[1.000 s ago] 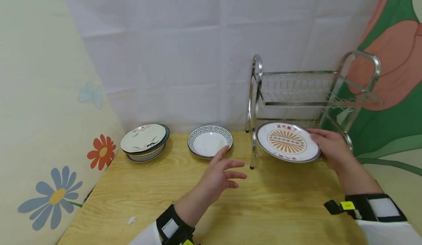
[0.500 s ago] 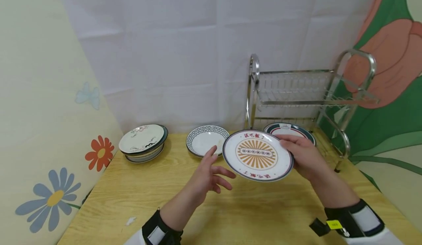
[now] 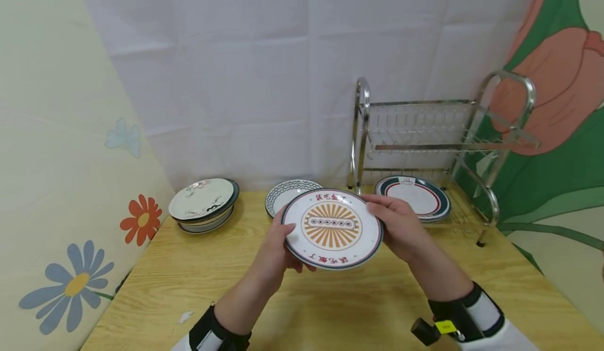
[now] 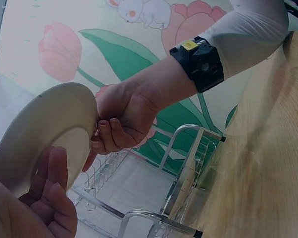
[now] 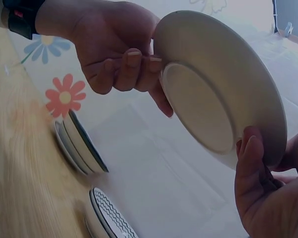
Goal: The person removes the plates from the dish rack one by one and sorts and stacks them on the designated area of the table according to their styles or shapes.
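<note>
A white plate (image 3: 302, 246) with an orange sunburst, red characters and a dark blue rim is held tilted above the table between both hands. My left hand (image 3: 271, 254) grips its left edge, thumb on the upper face and fingers beneath. The right hand (image 3: 401, 225) pinches the upper right rim. Both wrist views show the plate's plain underside (image 5: 198, 109), with fingers of each hand curled under it. Behind the held plate, partly covered by it, sits a plate with a black wavy-patterned rim (image 3: 283, 191).
A two-tier metal dish rack (image 3: 424, 146) stands at the back right, with dark-rimmed plates (image 3: 417, 199) on its lower level. Several stacked dishes (image 3: 203, 204) sit at the back left. A white scrap (image 3: 186, 317) lies near the table's (image 3: 155, 283) left edge.
The right hand has carried the sunburst plate leftward from the rack to the middle. My left hand, free before, has taken hold of its left edge. The plates on the rack's lower level have come into view.
</note>
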Tool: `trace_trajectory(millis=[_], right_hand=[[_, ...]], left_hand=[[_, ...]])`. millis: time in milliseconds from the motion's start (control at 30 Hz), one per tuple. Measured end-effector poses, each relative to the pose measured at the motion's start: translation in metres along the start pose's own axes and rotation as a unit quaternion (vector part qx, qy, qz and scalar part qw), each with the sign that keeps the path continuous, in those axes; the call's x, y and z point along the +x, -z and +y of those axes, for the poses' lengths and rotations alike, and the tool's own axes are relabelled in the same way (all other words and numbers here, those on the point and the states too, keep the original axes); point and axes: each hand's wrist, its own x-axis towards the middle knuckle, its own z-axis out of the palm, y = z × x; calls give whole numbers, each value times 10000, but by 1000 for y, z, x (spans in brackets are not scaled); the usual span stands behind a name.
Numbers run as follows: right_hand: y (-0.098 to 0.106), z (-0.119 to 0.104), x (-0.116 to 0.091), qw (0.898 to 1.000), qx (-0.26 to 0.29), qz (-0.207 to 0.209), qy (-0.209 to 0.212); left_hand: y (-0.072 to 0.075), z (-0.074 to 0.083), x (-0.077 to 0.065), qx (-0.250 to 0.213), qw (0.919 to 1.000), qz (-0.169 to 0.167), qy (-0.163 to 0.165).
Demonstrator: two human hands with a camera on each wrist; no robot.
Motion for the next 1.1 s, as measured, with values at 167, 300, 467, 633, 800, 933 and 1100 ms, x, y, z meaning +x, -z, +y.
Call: trace_trajectory(millis=[167,300,467,633,800,933,1100], right_hand=[[-9,-1,2,9998,-55,177,-113],[-10,-1,3,9996,12,226,-163],[-11,-2,4,9995,181,211,-138],[-13,-2,5,9994,303,92,-171],[-15,-1,5,9989,332,-20,-320],[-16,0,4,9989,290,-17,-373],[-19,2,3,9988,332,68,-360]], left_hand=[[2,3,-3,-141,9997,207,25],[3,5,-4,-284,9990,342,56],[5,7,-5,-441,9980,441,47],[6,8,-6,-540,9970,558,44],[7,9,-7,-563,9961,671,-53],[9,9,-6,-491,9962,680,-240],[10,8,-3,-356,9952,805,-419]])
